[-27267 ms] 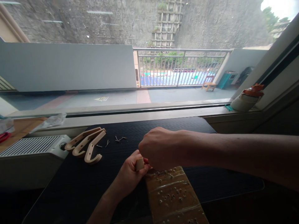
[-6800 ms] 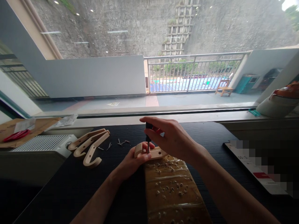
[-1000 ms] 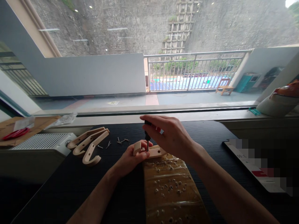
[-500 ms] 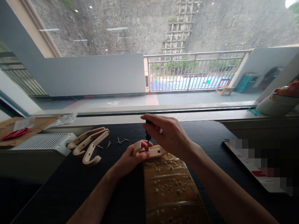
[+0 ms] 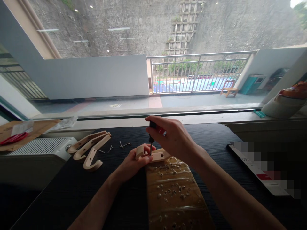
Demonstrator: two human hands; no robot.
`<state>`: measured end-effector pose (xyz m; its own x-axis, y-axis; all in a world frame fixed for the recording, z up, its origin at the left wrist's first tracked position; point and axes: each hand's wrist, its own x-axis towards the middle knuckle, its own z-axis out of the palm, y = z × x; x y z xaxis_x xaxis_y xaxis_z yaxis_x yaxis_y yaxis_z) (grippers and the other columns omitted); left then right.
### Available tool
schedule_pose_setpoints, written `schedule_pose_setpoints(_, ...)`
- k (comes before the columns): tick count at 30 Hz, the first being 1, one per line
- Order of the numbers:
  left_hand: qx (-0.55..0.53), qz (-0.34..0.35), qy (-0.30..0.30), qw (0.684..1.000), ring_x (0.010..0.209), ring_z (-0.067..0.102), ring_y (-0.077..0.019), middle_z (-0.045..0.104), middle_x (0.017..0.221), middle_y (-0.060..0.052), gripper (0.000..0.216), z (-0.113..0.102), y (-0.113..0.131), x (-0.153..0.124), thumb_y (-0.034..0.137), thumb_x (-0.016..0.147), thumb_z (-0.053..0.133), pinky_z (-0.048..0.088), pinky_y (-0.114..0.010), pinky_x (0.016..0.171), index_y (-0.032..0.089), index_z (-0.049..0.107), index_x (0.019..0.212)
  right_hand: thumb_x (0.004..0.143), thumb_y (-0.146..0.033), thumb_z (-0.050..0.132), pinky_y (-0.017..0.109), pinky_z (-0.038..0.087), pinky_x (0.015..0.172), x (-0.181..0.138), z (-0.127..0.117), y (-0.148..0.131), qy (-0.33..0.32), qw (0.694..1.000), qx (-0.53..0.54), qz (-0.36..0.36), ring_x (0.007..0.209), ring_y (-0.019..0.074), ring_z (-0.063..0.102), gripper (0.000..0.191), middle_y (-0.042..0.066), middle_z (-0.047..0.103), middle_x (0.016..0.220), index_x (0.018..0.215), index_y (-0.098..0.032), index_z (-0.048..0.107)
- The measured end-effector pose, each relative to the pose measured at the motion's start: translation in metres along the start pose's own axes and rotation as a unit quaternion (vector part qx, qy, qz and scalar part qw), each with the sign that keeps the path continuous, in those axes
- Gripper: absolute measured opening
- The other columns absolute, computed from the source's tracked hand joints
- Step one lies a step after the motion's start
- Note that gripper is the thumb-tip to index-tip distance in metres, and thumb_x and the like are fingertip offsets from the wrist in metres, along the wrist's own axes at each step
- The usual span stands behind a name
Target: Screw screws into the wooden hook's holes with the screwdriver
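My right hand is wrapped round the black handle of a screwdriver, which stands nearly upright with its shaft pointing down. The shaft's tip meets a pale wooden hook close to my left fingertips; the screw there, if any, is hidden. My left hand grips the curved end of that hook between thumb and fingers. Beneath the hook is a brown, tape-wrapped block pitted with many small holes. One dark hole shows in the hook's straight part, left of my right wrist.
Three more wooden hooks lie at the left of the black table, near several loose screws. A white radiator and red-handled scissors are farther left. A flat, partly blurred-out object lies at right. A window stands behind.
Both hands, the screwdriver and the hook keep nearly the same positions. The whole view has shifted very slightly.
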<state>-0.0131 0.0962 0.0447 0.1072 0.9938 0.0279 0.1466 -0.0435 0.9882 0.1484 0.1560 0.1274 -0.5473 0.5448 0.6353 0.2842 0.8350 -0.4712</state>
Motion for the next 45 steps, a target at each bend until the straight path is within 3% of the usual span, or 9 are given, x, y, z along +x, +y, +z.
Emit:
schedule_pose_setpoints(8,-0.007,-0.014,-0.002,1.0,0.086,0.055,-0.0187,0.062,0.099,-0.005,0.015,0.0,-0.002,0.0,0.029,0.075,0.059,0.042,-0.025,0.072,0.016,0.055,0.083,0.087,-0.021,0.044,0.022,0.04,0.062,-0.002,-0.007,-0.005,-0.051,0.997,0.041,-0.043,0.065,0.0091,0.053,0.033,0.004,0.064,0.085,0.116,-0.014,0.057)
schedule_pose_setpoints(15,-0.011,0.004,-0.008,1.0,0.089,0.053,-0.017,0.056,0.11,-0.004,0.01,-0.001,-0.001,0.0,0.025,0.076,0.058,0.04,-0.023,0.074,0.016,0.054,0.079,0.087,-0.026,0.046,0.022,0.039,0.059,0.0,0.0,0.002,-0.011,1.0,0.021,-0.009,0.062,0.0093,0.052,0.029,0.003,0.063,0.077,0.111,-0.014,0.058)
schedule_pose_setpoints(21,-0.026,-0.017,-0.016,0.999,0.085,0.054,-0.0178,0.061,0.098,-0.003,0.015,-0.001,-0.001,0.0,0.028,0.077,0.059,0.041,-0.025,0.074,0.017,0.055,0.086,0.087,-0.021,0.045,0.022,0.039,0.059,-0.001,0.0,-0.005,-0.057,0.996,0.061,-0.038,0.062,0.0084,0.054,0.032,0.003,0.064,0.083,0.117,-0.015,0.054)
schedule_pose_setpoints(29,-0.027,0.007,-0.018,0.999,0.092,0.051,-0.0169,0.055,0.112,-0.005,0.007,-0.001,-0.002,0.0,0.021,0.077,0.057,0.039,-0.025,0.079,0.016,0.054,0.08,0.086,-0.028,0.048,0.023,0.04,0.059,0.002,0.003,0.007,-0.013,1.0,0.019,0.009,0.064,0.0105,0.052,0.03,0.003,0.063,0.078,0.111,-0.013,0.056)
schedule_pose_setpoints(35,-0.025,0.007,-0.023,0.999,0.084,0.051,-0.014,0.054,0.11,-0.003,0.007,-0.002,-0.002,0.0,0.021,0.077,0.058,0.039,-0.022,0.073,0.016,0.053,0.08,0.085,-0.021,0.048,0.022,0.04,0.059,0.001,-0.005,0.004,-0.045,0.998,0.037,-0.02,0.062,0.0083,0.05,0.033,0.001,0.062,0.079,0.117,-0.015,0.055)
schedule_pose_setpoints(41,-0.03,0.01,-0.021,0.999,0.098,0.05,-0.0192,0.054,0.111,-0.005,0.007,-0.001,-0.002,0.0,0.021,0.076,0.057,0.038,-0.026,0.082,0.016,0.053,0.078,0.084,-0.022,0.052,0.021,0.039,0.058,0.002,-0.002,0.004,-0.028,0.999,0.043,-0.006,0.061,0.0078,0.049,0.029,0.001,0.061,0.075,0.111,-0.015,0.059)
schedule_pose_setpoints(45,-0.021,0.005,-0.012,1.0,0.089,0.052,-0.0163,0.056,0.108,-0.004,0.009,-0.001,-0.003,0.0,0.023,0.076,0.058,0.04,-0.023,0.076,0.016,0.053,0.079,0.085,-0.022,0.049,0.021,0.037,0.058,0.001,-0.002,0.001,-0.038,0.998,0.042,-0.023,0.06,0.0076,0.048,0.031,0.001,0.06,0.076,0.114,-0.014,0.057)
